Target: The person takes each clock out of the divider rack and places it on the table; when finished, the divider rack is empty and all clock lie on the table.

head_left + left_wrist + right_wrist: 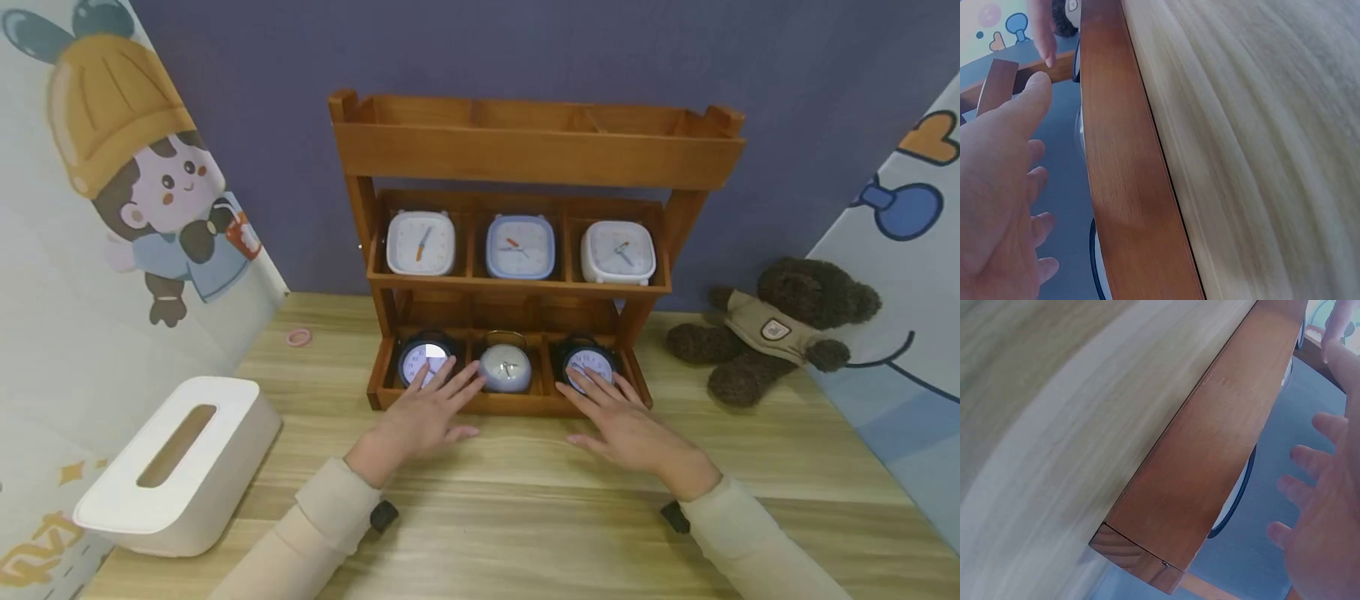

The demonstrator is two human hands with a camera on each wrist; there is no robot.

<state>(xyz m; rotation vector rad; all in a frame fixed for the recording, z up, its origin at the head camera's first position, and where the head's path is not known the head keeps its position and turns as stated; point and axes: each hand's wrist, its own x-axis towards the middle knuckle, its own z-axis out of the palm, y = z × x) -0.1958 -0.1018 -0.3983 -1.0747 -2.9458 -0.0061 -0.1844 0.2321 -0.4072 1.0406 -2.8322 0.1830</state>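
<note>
Head view: round black-rimmed clocks point(417, 360) seated in brown wooden rack point(532, 157), at nine and three o'clock of round grey clock point(506, 370); left hand point(427, 412), right hand point(622, 423) spread, nothing gripped; probably light, fragile-faced, best taken by rims.

It looks like a child's room at home: cartoon-printed walls point(172, 187), teddy bear point(776, 329), tissue box point(206, 483).

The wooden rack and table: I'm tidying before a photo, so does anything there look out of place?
Only the pink ring, lying alone on the table left of the rack, looks stray; I see nothing spilled.
</note>
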